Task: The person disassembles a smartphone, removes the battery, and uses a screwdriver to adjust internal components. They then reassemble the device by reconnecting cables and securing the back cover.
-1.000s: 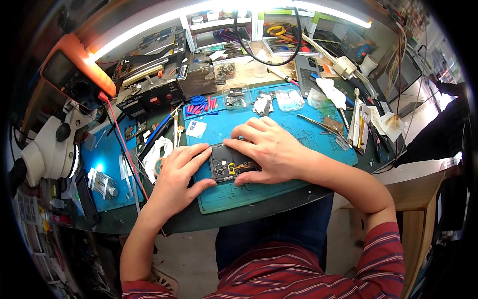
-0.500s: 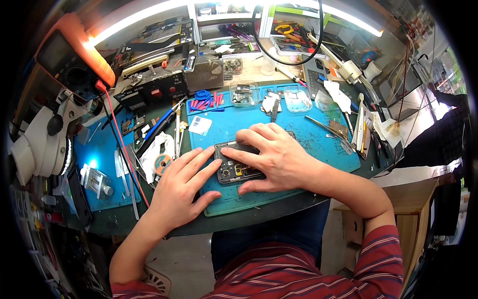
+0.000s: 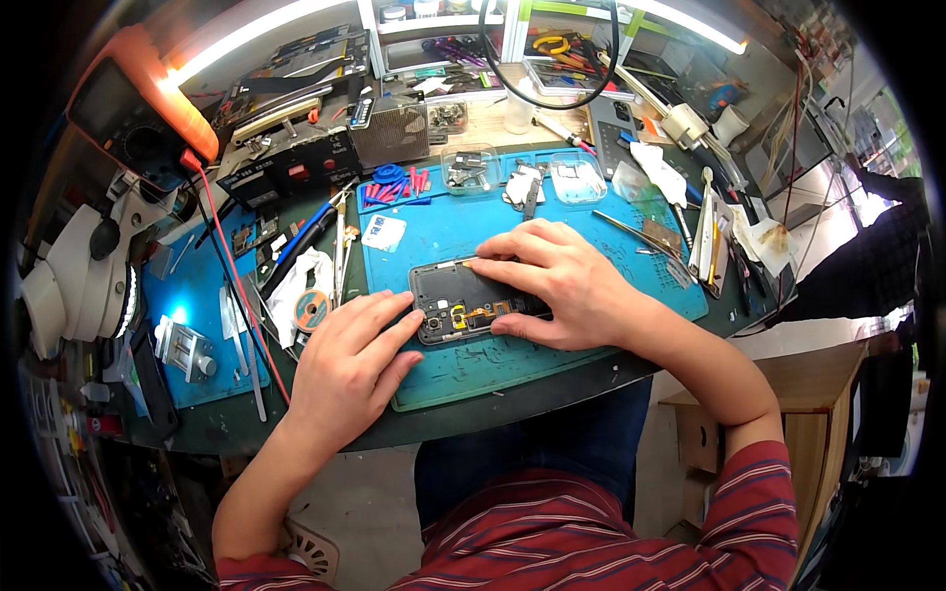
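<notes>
Open-backed black rectangular phone (image 3: 458, 288) is being gripped by right hand (image 3: 572, 286), left end being touched by unclenched left hand (image 3: 347, 364); orange flex strip (image 3: 505, 307) risks being torn by thumb slip

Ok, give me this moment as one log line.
left hand: at left end of opened phone | right hand: spread across phone's right part | phone: on blue mat

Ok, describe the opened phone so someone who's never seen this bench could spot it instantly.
Start with the large blue mat in the middle of the view. On it, toward its near edge, a dark phone lies between the left hand and the right hand. Unlike the grey phone farther back, this one shows its inner parts, including a bright yellow piece.
</notes>
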Motion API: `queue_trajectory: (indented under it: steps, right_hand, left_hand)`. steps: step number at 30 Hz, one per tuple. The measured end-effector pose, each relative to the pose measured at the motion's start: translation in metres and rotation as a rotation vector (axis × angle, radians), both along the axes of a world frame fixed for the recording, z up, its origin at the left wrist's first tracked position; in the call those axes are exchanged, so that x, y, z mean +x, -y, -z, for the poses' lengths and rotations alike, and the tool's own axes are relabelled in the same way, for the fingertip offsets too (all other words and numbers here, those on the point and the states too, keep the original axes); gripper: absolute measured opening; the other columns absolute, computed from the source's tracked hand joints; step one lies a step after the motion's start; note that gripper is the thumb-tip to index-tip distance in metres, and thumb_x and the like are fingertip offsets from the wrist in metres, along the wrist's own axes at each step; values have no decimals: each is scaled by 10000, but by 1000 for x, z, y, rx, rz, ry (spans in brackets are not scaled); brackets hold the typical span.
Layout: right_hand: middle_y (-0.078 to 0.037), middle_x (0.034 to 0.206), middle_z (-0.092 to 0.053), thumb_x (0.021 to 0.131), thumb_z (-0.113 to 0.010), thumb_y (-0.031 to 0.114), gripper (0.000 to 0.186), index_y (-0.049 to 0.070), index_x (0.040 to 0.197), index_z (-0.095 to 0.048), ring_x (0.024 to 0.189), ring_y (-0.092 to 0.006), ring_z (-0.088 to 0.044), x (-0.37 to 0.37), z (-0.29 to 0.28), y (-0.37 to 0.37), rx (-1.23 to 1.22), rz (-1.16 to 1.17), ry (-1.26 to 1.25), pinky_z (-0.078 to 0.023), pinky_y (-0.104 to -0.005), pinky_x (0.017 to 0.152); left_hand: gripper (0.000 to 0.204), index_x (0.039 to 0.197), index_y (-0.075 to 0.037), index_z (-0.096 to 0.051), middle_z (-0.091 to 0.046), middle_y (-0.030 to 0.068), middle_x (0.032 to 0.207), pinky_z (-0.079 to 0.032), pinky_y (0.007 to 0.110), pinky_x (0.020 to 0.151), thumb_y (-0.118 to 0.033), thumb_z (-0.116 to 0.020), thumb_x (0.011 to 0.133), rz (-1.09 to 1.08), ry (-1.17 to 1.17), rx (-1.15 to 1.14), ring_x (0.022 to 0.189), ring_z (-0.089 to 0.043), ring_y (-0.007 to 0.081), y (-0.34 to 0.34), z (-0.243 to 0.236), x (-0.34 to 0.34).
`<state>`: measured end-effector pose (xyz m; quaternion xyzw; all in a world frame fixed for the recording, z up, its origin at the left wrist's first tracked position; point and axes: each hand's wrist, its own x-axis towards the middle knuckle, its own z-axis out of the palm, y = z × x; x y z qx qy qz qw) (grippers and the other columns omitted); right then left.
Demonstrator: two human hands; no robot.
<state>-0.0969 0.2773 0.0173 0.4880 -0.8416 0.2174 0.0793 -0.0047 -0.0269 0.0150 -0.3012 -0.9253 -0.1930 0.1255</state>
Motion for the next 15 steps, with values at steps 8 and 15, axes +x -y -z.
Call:
queue_trajectory:
  steps: [8,15]
  right_hand:
    - [-86,1376,-639,911,-828,396,629,81,1428,-659,1270,-298,-599,6,6,1,-18,17,-2,-461,-456,1098]
    - [-103,1465,-620,878,-858,349,678,84,1460,-633,1311,-316,-596,-2,4,-20,-21,-34,34,-464,-470,1124]
  left_hand:
    - [646,1359,13,-667,-644,166,1415,-509,461,1109,-151,-915,786,-12,138,155,1305,-616,372,-20,-5,-26]
    - [728,1423,12,-628,-627,147,1331,-500,450,1081,-135,-931,778,-21,293,156,1269,-590,351,-24,-21,-34]
